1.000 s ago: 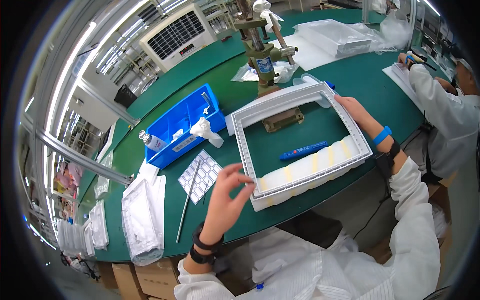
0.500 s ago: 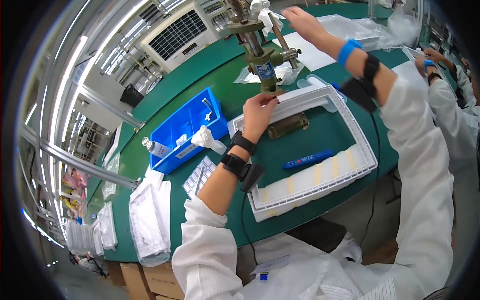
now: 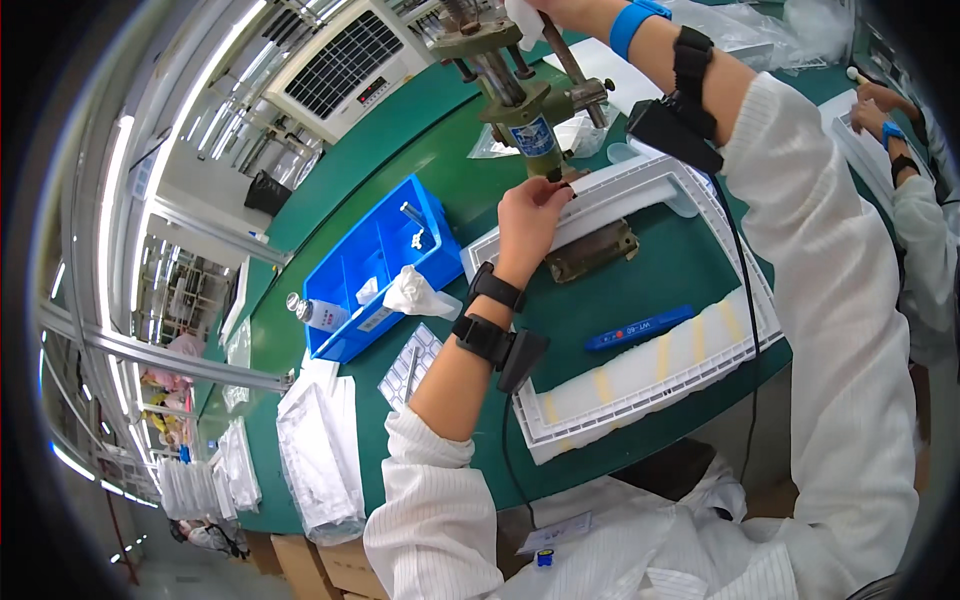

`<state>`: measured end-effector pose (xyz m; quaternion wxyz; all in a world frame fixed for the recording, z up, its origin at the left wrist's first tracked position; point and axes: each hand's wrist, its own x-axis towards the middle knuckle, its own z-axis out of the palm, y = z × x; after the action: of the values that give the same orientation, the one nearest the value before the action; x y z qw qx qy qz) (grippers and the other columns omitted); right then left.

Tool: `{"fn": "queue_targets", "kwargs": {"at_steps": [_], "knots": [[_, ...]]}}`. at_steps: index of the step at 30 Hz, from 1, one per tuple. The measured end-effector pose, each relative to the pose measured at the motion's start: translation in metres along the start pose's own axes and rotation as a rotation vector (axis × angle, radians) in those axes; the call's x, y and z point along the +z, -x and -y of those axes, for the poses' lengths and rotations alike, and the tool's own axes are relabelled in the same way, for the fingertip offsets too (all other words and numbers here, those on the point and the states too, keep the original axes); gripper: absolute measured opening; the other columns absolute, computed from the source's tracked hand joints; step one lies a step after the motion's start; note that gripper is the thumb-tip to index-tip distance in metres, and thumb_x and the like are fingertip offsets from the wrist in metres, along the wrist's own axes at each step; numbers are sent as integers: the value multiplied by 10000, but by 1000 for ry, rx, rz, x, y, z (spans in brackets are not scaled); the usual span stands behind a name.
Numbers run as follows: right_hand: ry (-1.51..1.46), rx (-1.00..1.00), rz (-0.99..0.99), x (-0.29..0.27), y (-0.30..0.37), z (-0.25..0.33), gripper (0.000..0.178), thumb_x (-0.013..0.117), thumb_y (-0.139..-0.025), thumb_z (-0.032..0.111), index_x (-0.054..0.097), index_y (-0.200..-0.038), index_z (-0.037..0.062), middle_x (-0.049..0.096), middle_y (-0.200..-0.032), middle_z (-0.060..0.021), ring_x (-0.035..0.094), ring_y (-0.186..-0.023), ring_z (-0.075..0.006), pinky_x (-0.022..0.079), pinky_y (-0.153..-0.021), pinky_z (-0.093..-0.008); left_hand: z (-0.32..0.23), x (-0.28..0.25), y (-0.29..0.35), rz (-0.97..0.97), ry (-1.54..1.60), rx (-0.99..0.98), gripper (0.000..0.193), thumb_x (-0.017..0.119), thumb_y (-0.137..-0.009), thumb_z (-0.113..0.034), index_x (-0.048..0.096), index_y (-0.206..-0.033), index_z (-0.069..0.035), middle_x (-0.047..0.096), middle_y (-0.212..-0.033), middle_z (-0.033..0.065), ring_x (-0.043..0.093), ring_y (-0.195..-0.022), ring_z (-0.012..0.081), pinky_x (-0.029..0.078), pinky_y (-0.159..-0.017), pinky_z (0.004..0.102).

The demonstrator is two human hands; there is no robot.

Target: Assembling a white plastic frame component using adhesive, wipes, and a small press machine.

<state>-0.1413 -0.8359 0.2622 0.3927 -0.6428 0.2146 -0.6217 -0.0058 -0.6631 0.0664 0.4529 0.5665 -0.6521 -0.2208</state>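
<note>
My left hand (image 3: 528, 225) is closed in a pinch at the far-left side of a white rectangular plastic frame (image 3: 610, 405), right below the head of a green hand press (image 3: 530, 125). A small dark bit shows at its fingertips, too small to name. My right hand (image 3: 562, 12) is at the top edge of the picture, beside the upper end of the press lever (image 3: 568, 58) and its white wrapping (image 3: 526, 22); its fingers are mostly cut off. Inside the frame's opening lie a worn metal block (image 3: 592, 252) and a blue pen-shaped tool (image 3: 640, 328).
A blue divided bin (image 3: 345, 265) stands left of the frame, with a small bottle (image 3: 318, 312) and a white-wrapped piece (image 3: 415, 295) by it. Bagged white parts (image 3: 318, 450) lie at the table's left. Cables hang from my wrist devices. Another person's hands (image 3: 880, 110) work at far right.
My right hand has moved left to the lever's upper end, partly out of the picture. The left hand keeps its pinch at the frame below the press. The whole view has shifted slightly.
</note>
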Motion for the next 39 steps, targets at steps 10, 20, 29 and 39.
{"fn": "queue_targets", "kwargs": {"at_steps": [10,20,29,39], "knots": [[-212,-283,107,-22,95,79,141,469,-1014,169,520,-968,46,515,-751,-8,497,-638,-84,428,-589,-234,-13,0,10,-31,-109,35,259,739,-814,-178,715,-956,38,731,-831,173,710,-746,255,533,-710,343],[-117,-381,111,-34,142,95,145,483,-1008,148,516,-923,36,503,-767,-5,466,-682,-72,417,-629,-235,-4,8,6,-44,-53,24,304,766,-799,-218,739,-972,31,738,-843,182,723,-755,260,545,-720,336],[-121,-307,98,-35,149,94,132,489,-997,136,525,-923,33,508,-767,-4,470,-686,-69,427,-636,-236,-13,7,15,-94,-113,36,296,780,-785,-220,755,-966,13,738,-839,184,726,-745,271,553,-724,329],[-53,-359,101,-36,155,97,131,490,-999,140,531,-925,40,501,-772,4,460,-683,-60,422,-633,-228,-11,5,18,-101,-123,44,274,774,-788,-210,757,-965,-1,733,-842,190,724,-744,280,553,-730,333]]}}
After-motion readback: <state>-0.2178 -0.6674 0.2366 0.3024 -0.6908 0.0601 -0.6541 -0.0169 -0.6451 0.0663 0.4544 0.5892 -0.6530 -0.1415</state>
